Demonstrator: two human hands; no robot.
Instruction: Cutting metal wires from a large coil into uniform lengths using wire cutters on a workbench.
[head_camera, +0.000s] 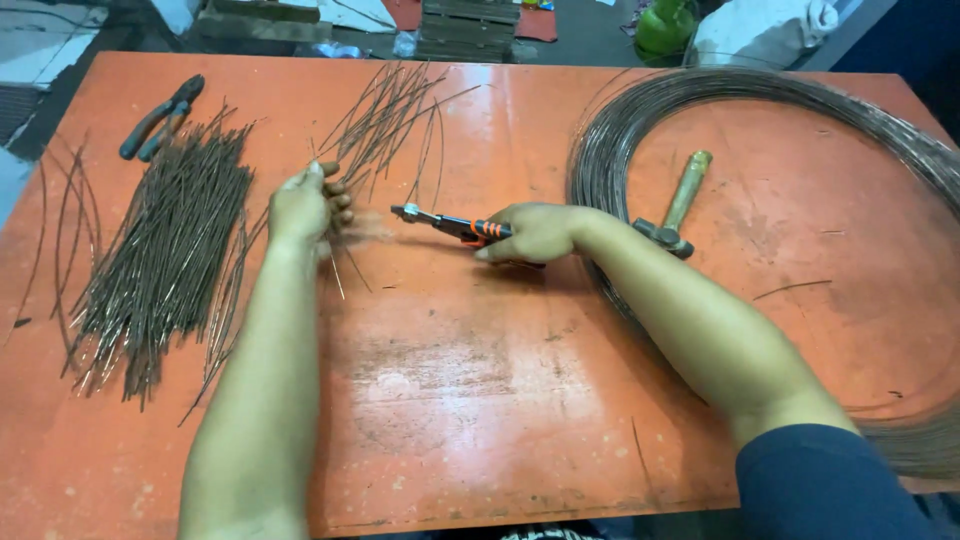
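**Mia:** What is each hand holding?

**Ben:** The right hand (535, 232) has its grip closed around the orange and black handles of the cutters (450, 224). The metal nose points left and sits low over the worktop (480, 400). The left hand (300, 205) is curled on a few thin wire pieces (385, 115) that fan up and away from it.

**Mia:** How do you do this bit well?

**Ben:** I think you hold the wires flat and still, keep the fingers back from the nose, and line the ends up first.

**Mia:** What else is near?

**Ben:** A big pile of cut wires (165, 250) lies to the left, with blue pliers (160, 117) above it. A wire coil (800, 130) and a hammer (675, 205) lie to the right.

**Mia:** What can't you see?

**Ben:** The left fingers look blurry, so I can't count the wires they hold. I can't tell if the nose is open. The coil runs off the edge.
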